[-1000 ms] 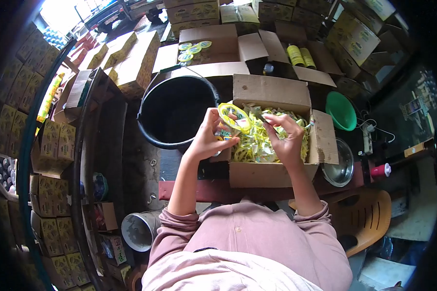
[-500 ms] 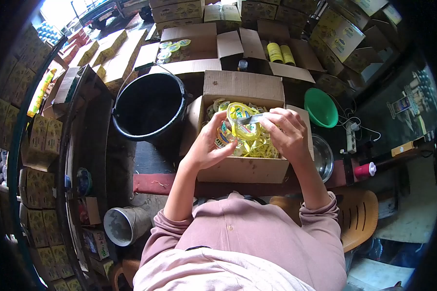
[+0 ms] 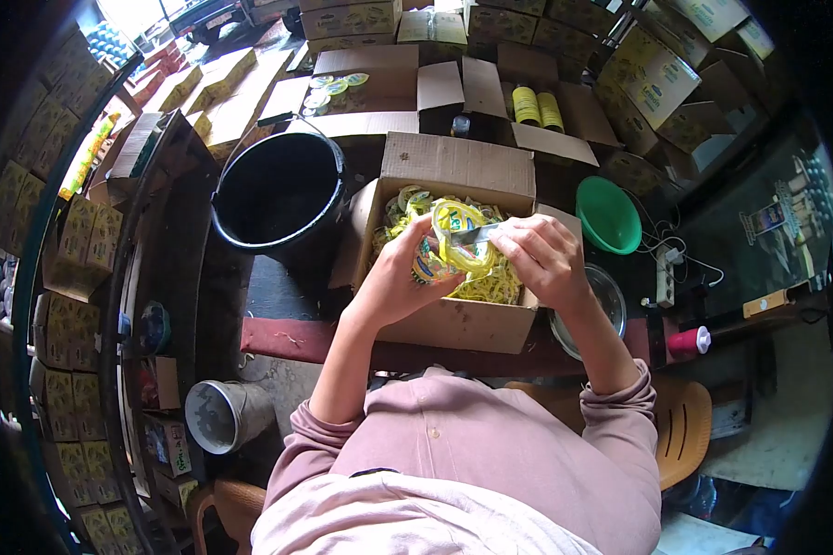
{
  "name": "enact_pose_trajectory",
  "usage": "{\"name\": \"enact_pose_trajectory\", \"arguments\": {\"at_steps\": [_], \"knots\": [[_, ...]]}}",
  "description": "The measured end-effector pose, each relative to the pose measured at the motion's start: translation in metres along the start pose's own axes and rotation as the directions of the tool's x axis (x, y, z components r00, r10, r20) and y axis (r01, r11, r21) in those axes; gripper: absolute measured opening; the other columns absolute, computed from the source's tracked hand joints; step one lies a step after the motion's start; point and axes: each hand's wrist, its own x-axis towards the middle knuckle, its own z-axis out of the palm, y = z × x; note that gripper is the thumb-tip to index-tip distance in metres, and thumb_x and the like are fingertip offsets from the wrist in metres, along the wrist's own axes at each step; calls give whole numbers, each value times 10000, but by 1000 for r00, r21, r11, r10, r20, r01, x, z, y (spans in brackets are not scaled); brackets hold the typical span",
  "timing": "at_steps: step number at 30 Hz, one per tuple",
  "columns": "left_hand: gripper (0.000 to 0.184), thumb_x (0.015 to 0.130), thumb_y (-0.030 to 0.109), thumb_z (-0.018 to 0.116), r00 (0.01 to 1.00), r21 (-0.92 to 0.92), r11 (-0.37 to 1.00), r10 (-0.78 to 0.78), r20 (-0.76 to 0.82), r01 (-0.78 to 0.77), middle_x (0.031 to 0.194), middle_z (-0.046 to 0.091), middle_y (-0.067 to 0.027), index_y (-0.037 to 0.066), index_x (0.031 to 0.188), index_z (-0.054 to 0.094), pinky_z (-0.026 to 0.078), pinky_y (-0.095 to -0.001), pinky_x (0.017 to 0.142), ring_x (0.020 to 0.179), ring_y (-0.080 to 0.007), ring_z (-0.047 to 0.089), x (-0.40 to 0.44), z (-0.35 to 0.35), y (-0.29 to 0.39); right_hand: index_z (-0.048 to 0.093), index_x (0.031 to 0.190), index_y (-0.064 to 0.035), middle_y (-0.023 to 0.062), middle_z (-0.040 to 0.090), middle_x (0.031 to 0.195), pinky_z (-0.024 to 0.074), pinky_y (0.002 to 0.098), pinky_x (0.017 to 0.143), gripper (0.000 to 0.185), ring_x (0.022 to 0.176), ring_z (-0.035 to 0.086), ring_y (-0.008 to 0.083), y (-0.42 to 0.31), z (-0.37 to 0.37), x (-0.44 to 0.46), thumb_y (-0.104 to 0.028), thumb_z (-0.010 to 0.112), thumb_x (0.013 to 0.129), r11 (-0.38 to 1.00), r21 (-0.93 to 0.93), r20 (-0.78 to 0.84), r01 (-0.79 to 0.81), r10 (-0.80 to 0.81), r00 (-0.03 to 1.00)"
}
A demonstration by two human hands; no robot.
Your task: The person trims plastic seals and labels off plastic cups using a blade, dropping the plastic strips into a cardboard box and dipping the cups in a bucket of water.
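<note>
My left hand (image 3: pixel 400 274) is wrapped round a clear plastic cup with a yellow printed lid (image 3: pixel 457 220), held tilted over an open cardboard box (image 3: pixel 458 165). Closed in a pinch, my right hand (image 3: pixel 539 254) grips a small metal blade (image 3: pixel 475 235), whose tip lies against the lid's edge. Thin yellow strips (image 3: pixel 492 289) fill the box below both hands. The far side of the cup is hidden by my left fingers.
Left of the box stands a black bucket (image 3: pixel 278 194). A green bowl (image 3: pixel 609 215), a glass bowl (image 3: pixel 604 305) and a power strip (image 3: pixel 665 277) are on the right. An open box with lids (image 3: pixel 370 92) and yellow cans (image 3: pixel 526 105) lie beyond.
My right hand has come in from the box's right side to the cup, bringing the blade onto the lid. The view has shifted, so the box sits further left.
</note>
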Motion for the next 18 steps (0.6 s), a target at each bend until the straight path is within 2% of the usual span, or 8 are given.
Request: {"name": "enact_pose_trajectory", "arguments": {"at_steps": [4,11,13,18], "knots": [[594,669,172,717,999,-22,999,-29,15,29,1008,537,-171,-17,1144,412,425,-325,817,939,-275,546,0,4,-1,619,855,-45,34,567,743,487,308,664,235,741,568,166,-1,6,-7,-88,624,624,1000,-16,10,-10,10,1000],[598,675,203,720,996,15,998,-60,67,59,987,536,-174,-27,1125,400,419,-347,796,902,-266,544,3,8,-19,560,1078,-29,46,553,703,484,296,608,419,662,558,168,4,19,-13,-63,617,664,998,66,-69,-21,25,997],[609,672,210,723,993,-48,996,-69,99,74,982,534,-180,-37,1125,400,417,-345,804,906,-269,542,7,7,-23,522,1146,-20,60,548,694,482,302,592,469,637,555,175,7,24,-17,-34,603,685,992,117,-82,-57,67,994],[664,673,218,724,993,-75,997,-22,112,31,1021,524,-198,-59,1168,379,398,-324,850,960,-266,526,17,8,-34,489,1180,-5,79,544,680,482,320,584,493,617,554,191,16,34,-18,20,577,696,988,127,-99,-93,106,989]]}}
